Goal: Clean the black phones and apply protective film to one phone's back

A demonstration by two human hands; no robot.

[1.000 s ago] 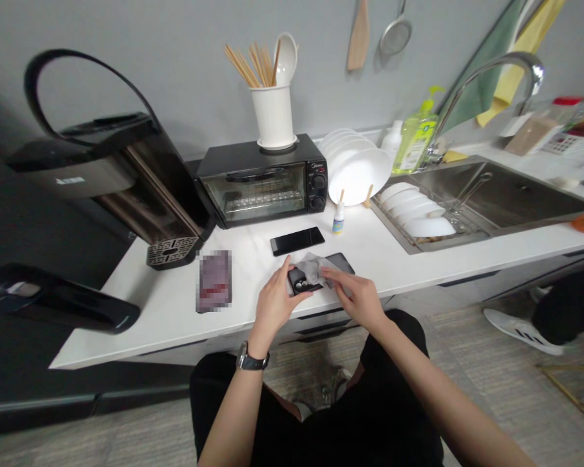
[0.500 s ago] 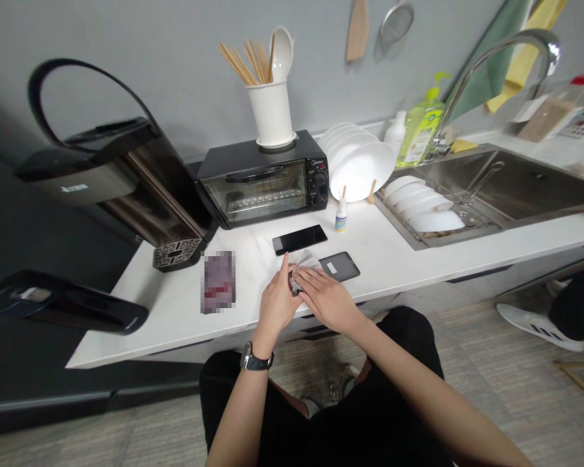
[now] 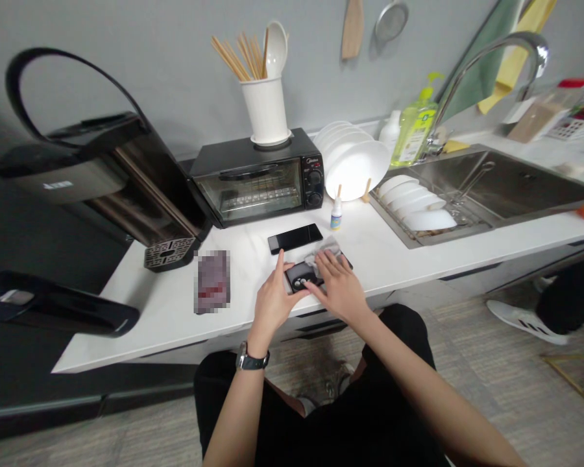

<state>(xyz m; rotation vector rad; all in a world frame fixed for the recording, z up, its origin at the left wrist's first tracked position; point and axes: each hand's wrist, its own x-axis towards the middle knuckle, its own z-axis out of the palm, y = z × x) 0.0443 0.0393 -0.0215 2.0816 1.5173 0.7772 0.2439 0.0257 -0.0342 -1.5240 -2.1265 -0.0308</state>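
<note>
A dark phone (image 3: 299,276) lies back up near the counter's front edge, its round camera lenses at the left end. My left hand (image 3: 275,296) grips that end, thumb at the near edge and fingers at the far edge. With my right hand (image 3: 339,284) I press a crumpled grey cloth (image 3: 329,248) against the phone's right part, which is mostly hidden under the fingers. Just beyond lies a second black phone (image 3: 294,239), flat on the counter. A small white bottle (image 3: 336,214) with a blue and yellow label stands behind to the right.
A pixelated dark item (image 3: 212,282) lies left on the counter (image 3: 175,310). Behind stand a black machine (image 3: 126,175), a toaster oven (image 3: 257,181) and white plates (image 3: 353,165). Right is the sink (image 3: 525,181) with bowls (image 3: 418,204). Another person's shoe (image 3: 525,321) shows below.
My right hand has slid the cloth rightward along the phone, uncovering the camera end. My left hand's fingers now close around that end. The view has shifted slightly.
</note>
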